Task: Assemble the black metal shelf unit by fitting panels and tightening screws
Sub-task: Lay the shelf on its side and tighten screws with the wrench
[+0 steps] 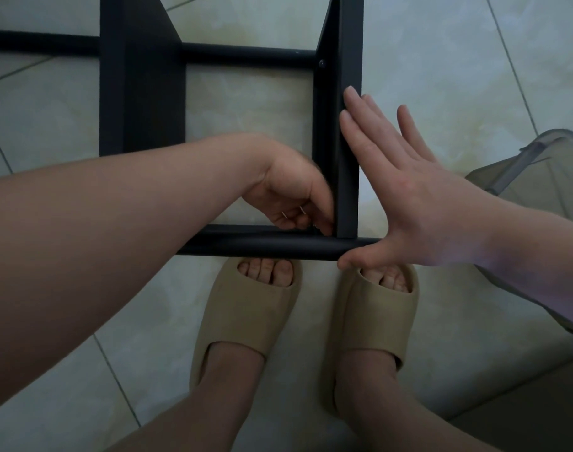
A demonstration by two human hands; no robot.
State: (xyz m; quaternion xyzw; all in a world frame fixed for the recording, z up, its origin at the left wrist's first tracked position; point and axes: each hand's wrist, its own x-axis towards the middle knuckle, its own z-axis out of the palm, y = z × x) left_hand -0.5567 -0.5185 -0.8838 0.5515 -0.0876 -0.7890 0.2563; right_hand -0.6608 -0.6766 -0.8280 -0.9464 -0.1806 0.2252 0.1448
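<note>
The black metal shelf unit lies on the tiled floor. It has a wide left panel, a narrow right panel, a far tube and a near tube. My left hand reaches inside the frame to the near right corner, where its fingers curl round a small silvery piece. I cannot tell what that piece is. My right hand lies flat against the outer side of the right panel, fingers straight and thumb on the near tube's end. A screw head shows at the far right corner.
My feet in beige slippers stand just in front of the near tube. A translucent grey container sits at the right, close to my right forearm. Pale floor tiles surround the frame.
</note>
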